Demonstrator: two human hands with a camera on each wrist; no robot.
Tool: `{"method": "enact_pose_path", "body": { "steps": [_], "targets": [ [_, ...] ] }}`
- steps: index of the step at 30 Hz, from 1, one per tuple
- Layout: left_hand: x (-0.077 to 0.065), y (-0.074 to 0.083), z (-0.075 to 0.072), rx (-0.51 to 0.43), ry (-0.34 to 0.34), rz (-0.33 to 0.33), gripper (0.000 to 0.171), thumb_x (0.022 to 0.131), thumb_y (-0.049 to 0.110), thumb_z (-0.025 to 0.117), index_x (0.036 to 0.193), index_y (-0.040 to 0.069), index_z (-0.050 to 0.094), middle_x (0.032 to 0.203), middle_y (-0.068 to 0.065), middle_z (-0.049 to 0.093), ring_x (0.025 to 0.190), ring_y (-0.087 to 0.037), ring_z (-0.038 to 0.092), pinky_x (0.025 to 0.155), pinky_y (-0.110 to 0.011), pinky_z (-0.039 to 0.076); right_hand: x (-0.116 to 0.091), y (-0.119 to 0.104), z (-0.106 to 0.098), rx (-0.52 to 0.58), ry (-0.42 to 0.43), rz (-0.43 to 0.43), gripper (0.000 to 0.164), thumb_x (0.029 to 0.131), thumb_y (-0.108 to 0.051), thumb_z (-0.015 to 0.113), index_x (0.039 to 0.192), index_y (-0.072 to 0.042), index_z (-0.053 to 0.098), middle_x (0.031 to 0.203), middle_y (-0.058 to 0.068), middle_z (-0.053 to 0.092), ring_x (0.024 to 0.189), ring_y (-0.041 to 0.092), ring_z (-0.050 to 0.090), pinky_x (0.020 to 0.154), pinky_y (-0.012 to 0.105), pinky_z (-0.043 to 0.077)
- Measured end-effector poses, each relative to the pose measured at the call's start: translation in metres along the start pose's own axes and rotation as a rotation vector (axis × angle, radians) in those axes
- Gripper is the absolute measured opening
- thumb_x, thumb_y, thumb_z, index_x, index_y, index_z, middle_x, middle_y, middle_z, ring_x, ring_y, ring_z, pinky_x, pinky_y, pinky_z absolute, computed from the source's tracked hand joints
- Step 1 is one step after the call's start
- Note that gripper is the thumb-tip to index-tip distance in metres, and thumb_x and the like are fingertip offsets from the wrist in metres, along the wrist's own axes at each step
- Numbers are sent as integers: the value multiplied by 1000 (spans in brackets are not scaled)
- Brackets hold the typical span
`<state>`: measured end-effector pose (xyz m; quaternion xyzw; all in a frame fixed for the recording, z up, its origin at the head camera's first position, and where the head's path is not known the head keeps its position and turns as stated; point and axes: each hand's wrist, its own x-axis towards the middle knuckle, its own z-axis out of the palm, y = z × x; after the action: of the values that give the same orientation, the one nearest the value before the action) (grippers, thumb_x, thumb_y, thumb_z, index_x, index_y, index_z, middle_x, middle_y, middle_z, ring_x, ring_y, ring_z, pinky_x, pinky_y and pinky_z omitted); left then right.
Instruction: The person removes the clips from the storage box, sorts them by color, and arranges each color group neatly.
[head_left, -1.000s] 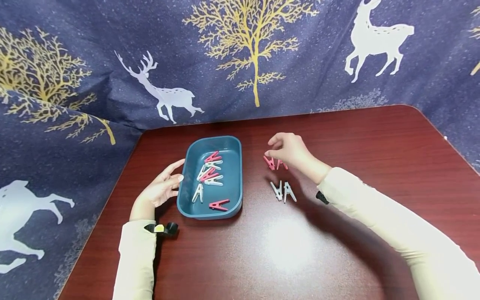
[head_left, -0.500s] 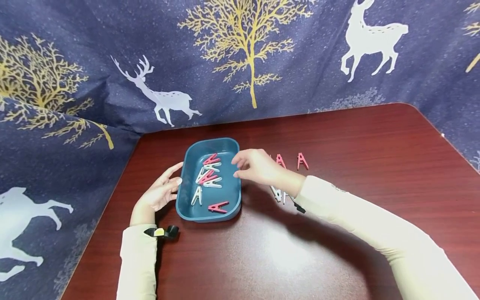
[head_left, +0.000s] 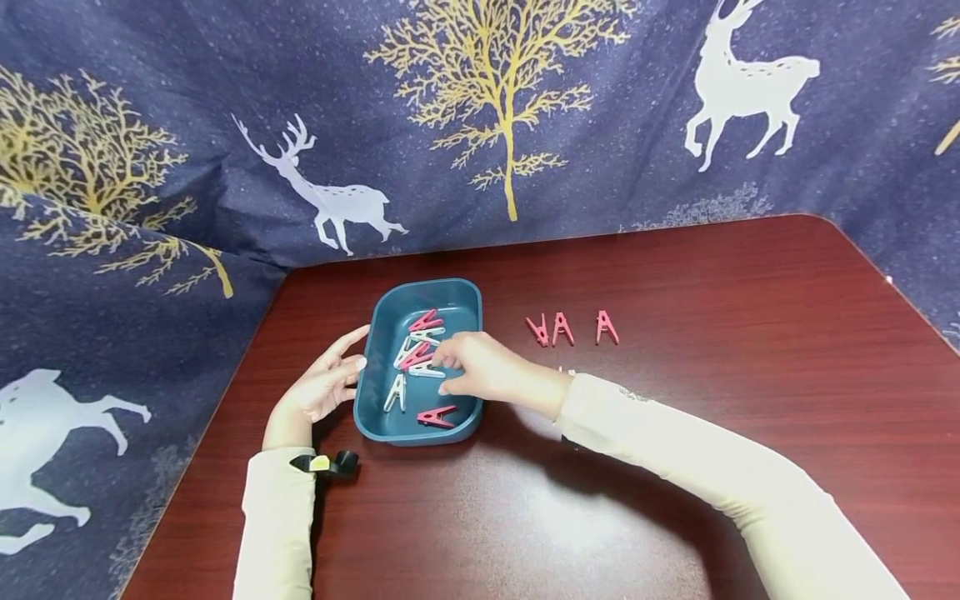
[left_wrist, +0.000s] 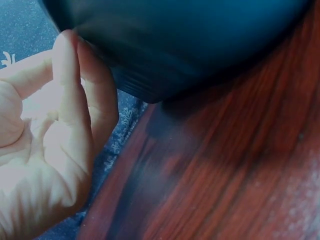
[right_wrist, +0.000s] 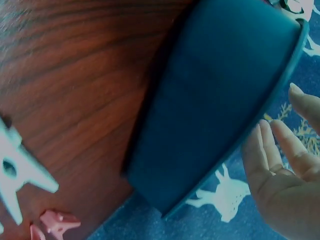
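Red and white clothespins lie in a blue plastic bin (head_left: 480,317), among them a red clothespin (head_left: 437,416) and a white clothespin (head_left: 396,392). My left hand (head_left: 322,387) rests against the bin's left side; in the left wrist view its fingertips touch the outer wall. Over the bin's right part hovers my right hand (head_left: 480,367). In the right wrist view its thumb and fingers are spread apart, with nothing seen between them. Three red clothespins (head_left: 562,328) lie on the table right of the bin. A white clothespin (right_wrist: 20,170) is nearer, mostly hidden by my right forearm in the head view.
The dark red wooden table (head_left: 712,333) extends to the right and toward me. Behind it hangs a blue cloth (head_left: 600,167) with deer and tree prints. The bin's raised rim stands under my right hand.
My right hand has moved left from above the red clothespins to over the bin. The left hand stays at the bin's side, and the clothespins in the bin look unchanged.
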<state>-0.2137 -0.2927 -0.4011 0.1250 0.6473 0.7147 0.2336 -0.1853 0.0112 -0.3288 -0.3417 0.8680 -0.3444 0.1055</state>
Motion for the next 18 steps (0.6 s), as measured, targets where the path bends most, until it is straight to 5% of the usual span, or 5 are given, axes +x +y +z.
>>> {"method": "enact_pose_path", "body": {
  "steps": [11, 18],
  "targets": [
    [-3, 1, -3, 0, -6, -5, 56, 101, 0, 34, 150, 21, 17, 106, 0, 65, 92, -14, 67, 74, -32, 56, 12, -9, 24, -217, -109, 41, 41, 78, -22, 79, 112, -3, 68, 109, 12, 69, 96, 22, 63, 86, 35, 51],
    [-2, -2, -3, 12, -5, -2, 56, 102, 1, 35, 151, 21, 18, 105, 0, 64, 92, -14, 67, 75, -32, 56, 17, -14, 36, -411, -190, 151, 21, 76, -28, 78, 85, -12, 68, 76, 1, 61, 76, 16, 56, 59, 30, 45]
  ]
}}
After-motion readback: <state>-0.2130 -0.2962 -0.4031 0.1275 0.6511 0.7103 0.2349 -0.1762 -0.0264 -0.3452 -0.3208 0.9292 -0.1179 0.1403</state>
